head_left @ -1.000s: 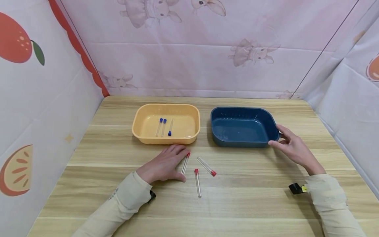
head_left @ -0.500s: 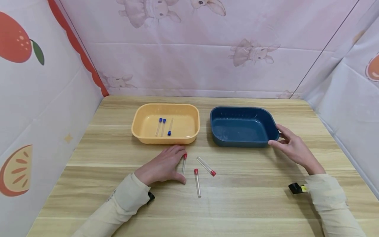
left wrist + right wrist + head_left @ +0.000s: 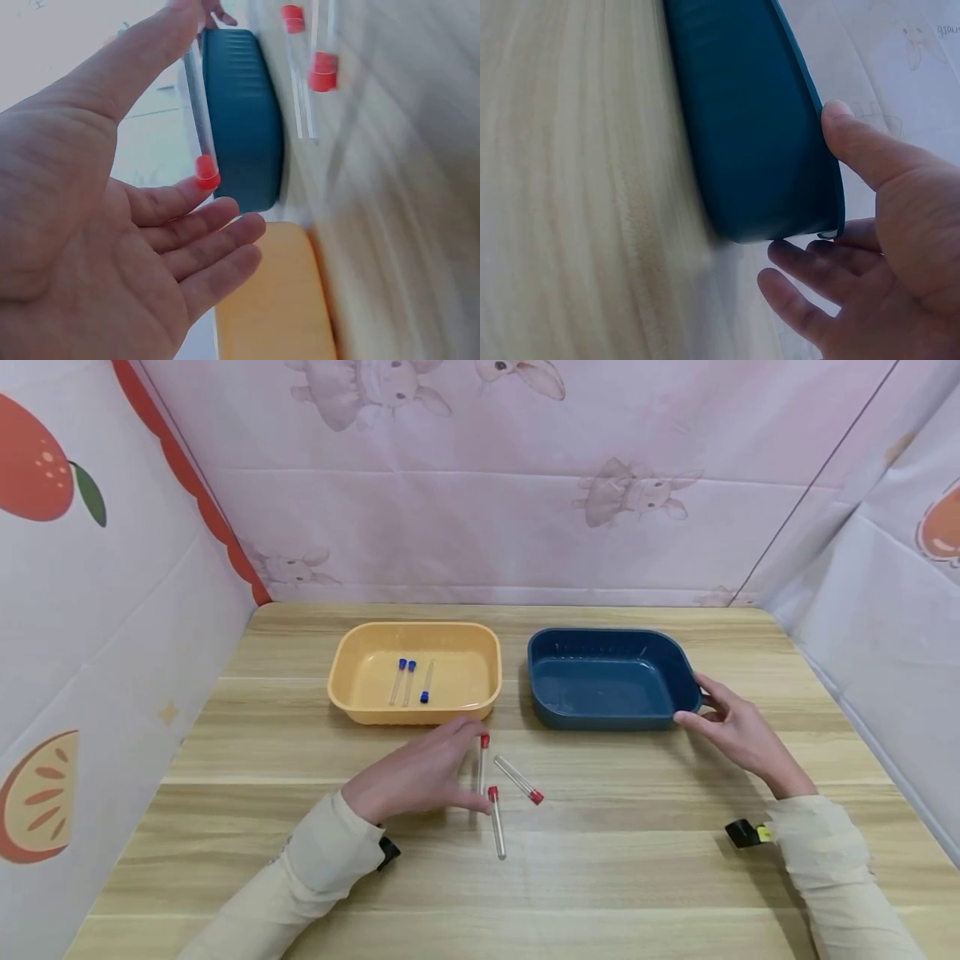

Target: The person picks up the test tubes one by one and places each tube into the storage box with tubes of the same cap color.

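Observation:
My left hand [image 3: 420, 772] pinches a red-capped test tube [image 3: 482, 767] lengthwise between thumb and index finger, just above the table. In the left wrist view its red cap [image 3: 208, 172] meets the index fingertip, and the other fingers are extended. Two more red-capped tubes lie close by: one test tube [image 3: 517, 778] slants to the right, another test tube [image 3: 498, 827] lies nearer the front. My right hand [image 3: 738, 735] holds the right end of a dark blue plastic bin [image 3: 607, 723], thumb on the rim [image 3: 838, 124] and fingers around the corner.
A yellow bin [image 3: 412, 717] stands left of the blue one, behind my left hand. Inside it lie three blue-capped test tubes [image 3: 409, 685]. Printed cloth walls [image 3: 480, 535] enclose the wooden table [image 3: 615, 877] at the back and both sides.
My left hand has taken the leftmost red-capped tube between thumb and index finger and moved it slightly right and up. The right hand stays at the blue bin.

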A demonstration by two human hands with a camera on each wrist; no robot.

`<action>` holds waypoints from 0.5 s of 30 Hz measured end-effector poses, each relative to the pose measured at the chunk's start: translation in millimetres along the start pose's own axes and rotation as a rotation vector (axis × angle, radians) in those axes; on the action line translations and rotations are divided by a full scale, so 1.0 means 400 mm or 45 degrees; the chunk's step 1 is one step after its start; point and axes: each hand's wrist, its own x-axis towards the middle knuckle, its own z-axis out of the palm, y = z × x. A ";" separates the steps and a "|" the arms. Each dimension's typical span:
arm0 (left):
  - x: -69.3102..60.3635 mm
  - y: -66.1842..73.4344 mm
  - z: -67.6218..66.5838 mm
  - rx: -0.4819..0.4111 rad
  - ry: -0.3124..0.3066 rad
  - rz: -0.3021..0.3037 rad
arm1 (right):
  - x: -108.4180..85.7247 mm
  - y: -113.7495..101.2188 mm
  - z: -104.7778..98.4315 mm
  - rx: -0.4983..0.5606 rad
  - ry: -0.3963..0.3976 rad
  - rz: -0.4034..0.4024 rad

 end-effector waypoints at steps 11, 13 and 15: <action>0.056 0.027 -0.036 -0.152 0.065 0.010 | 0.002 0.003 0.001 -0.009 0.024 -0.009; 0.070 0.033 -0.043 -0.157 0.083 0.025 | 0.003 0.003 0.001 -0.010 0.028 -0.012; 0.085 0.039 -0.049 -0.161 0.100 0.034 | 0.003 0.004 0.001 -0.009 0.029 -0.021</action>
